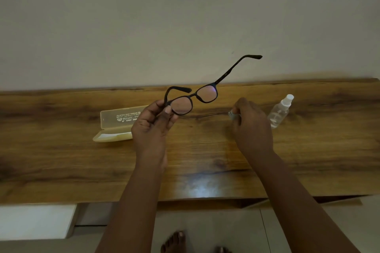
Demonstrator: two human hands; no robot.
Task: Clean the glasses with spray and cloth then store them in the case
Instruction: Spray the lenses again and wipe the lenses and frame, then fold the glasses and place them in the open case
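Home — wooden shelf (61, 162), bare feet (173, 241).

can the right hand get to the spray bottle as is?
Probably not right away: the spray bottle lies just beside the right hand with nothing between, but its fingers are curled around a small cloth, which would have to go first.

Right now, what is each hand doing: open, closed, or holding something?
Left hand: pinches the black-framed glasses at one lens rim, held above the wooden table.
Right hand: fingers curled round a small pale cloth.
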